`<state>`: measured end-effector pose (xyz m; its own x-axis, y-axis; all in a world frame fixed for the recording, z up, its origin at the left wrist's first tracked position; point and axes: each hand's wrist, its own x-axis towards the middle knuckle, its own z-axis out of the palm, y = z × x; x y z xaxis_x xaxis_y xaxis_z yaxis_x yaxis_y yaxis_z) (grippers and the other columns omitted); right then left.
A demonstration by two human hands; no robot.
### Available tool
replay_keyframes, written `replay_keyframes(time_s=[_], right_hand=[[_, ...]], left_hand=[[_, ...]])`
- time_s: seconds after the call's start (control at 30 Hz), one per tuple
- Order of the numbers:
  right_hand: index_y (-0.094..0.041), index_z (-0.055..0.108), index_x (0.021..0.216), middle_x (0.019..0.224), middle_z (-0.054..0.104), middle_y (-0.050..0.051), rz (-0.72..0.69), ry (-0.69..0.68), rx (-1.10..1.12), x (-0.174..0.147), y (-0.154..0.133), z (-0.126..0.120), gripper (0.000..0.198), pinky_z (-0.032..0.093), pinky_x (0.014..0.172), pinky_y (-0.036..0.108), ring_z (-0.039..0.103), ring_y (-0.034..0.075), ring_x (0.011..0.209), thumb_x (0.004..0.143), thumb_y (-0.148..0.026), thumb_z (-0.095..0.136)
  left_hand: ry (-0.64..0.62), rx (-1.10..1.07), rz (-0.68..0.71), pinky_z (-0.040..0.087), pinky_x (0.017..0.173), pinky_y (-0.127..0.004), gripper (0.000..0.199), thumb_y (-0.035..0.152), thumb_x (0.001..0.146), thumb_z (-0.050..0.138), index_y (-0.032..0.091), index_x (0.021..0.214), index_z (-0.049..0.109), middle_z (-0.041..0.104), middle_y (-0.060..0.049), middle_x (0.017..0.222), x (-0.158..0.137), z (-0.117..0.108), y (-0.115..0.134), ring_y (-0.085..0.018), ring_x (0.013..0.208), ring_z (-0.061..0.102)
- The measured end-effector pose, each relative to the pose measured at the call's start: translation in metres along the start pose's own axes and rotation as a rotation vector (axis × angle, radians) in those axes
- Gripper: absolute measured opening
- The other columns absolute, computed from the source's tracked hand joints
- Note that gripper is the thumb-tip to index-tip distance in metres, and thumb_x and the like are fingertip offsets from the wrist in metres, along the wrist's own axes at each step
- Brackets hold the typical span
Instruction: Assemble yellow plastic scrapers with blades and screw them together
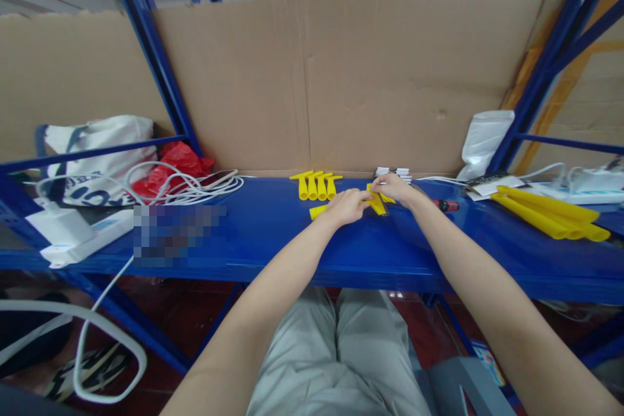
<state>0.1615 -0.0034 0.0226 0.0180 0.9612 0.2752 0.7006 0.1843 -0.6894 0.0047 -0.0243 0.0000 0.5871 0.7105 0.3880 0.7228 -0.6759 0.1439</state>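
Both hands are up over the blue shelf (273, 234), working in close, almost touching! The left hand (348, 206) is wrapped over a yellow tube (318, 212), 1 end poking out on its left side. The right hand (392, 187) comes in from the other side, fingertips bent down at the yellow material between the hands; whether they pinch it or just touch it, I can't tell.

Just behind the left hand, 4 yellow T-shaped pieces (312, 187) line up side by side, round openings facing the person. Behind the right hand sits a small white stack (392, 173), near the cardboard panel (390, 78). Over to the right, there's a red-and-black tool (446, 205), and farther along, a bunch of long yellow tubes (548, 213) lying together.
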Motion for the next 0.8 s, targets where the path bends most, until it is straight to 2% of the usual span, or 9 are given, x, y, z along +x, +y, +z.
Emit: replay_keyframes(time_s=[0.17, 0.27, 0.37, 0.47, 0.67, 0.8], right_hand=[[-0.016, 0.053, 0.065, 0.07, 0.058, 0.0, 0.04, 0.062, 0.147, -0.0014, 0.0029, 0.0045, 0.01, 0.042, 0.067, 0.021, 0.052, 0.01, 0.066, 0.066, -0.007, 0.057], [-0.017, 0.05, 0.072, 0.071, 0.054, -0.002, 0.082, 0.13, 0.294, -0.0006, 0.0034, 0.0071, 0.018, 0.041, 0.066, 0.02, 0.05, 0.008, 0.065, 0.063, -0.005, 0.059], [-0.018, 0.048, 0.078, 0.069, 0.051, -0.003, 0.155, 0.091, 0.403, -0.0009, 0.0038, 0.0071, 0.021, 0.04, 0.061, 0.02, 0.049, 0.008, 0.062, 0.064, -0.005, 0.058], [-0.018, 0.049, 0.086, 0.07, 0.053, -0.003, 0.222, 0.04, 0.415, -0.0025, 0.0044, 0.0054, 0.021, 0.037, 0.055, 0.02, 0.049, 0.009, 0.06, 0.067, -0.011, 0.058], [-0.019, 0.05, 0.092, 0.069, 0.055, -0.003, 0.254, 0.011, 0.468, -0.0037, 0.0034, 0.0047, 0.024, 0.037, 0.052, 0.019, 0.05, 0.009, 0.058, 0.07, -0.012, 0.056], [-0.019, 0.052, 0.09, 0.062, 0.054, -0.003, 0.258, -0.031, 0.555, -0.0023, 0.0052, 0.0029, 0.021, 0.038, 0.051, 0.019, 0.05, 0.008, 0.054, 0.071, -0.009, 0.056]], left_hand=[[0.006, 0.048, 0.022, 0.045, 0.089, -0.035, 0.033, 0.028, 0.088, 0.044, 0.026, 0.118, 0.057, 0.062, -0.005, 0.113, -0.0002, -0.0003, 0.0004, -0.022, 0.105, 0.057], [0.018, 0.046, 0.024, 0.045, 0.089, -0.033, 0.033, 0.027, 0.088, 0.043, 0.026, 0.118, 0.057, 0.062, -0.004, 0.113, 0.0005, 0.0003, -0.0005, -0.021, 0.105, 0.057], [0.027, 0.042, 0.03, 0.044, 0.09, -0.032, 0.032, 0.028, 0.088, 0.043, 0.027, 0.118, 0.056, 0.061, -0.004, 0.113, 0.0015, 0.0017, -0.0016, -0.02, 0.106, 0.056], [0.032, 0.039, 0.037, 0.044, 0.09, -0.033, 0.032, 0.028, 0.088, 0.043, 0.026, 0.117, 0.056, 0.061, -0.004, 0.113, 0.0019, 0.0027, -0.0023, -0.021, 0.107, 0.056], [0.049, 0.007, 0.022, 0.044, 0.09, -0.033, 0.032, 0.027, 0.087, 0.045, 0.025, 0.117, 0.056, 0.061, -0.005, 0.112, 0.0023, 0.002, -0.002, -0.02, 0.106, 0.056], [0.065, -0.018, -0.033, 0.043, 0.091, -0.033, 0.031, 0.026, 0.087, 0.046, 0.026, 0.117, 0.056, 0.061, -0.004, 0.114, 0.004, 0.0021, -0.0039, -0.02, 0.108, 0.055]])
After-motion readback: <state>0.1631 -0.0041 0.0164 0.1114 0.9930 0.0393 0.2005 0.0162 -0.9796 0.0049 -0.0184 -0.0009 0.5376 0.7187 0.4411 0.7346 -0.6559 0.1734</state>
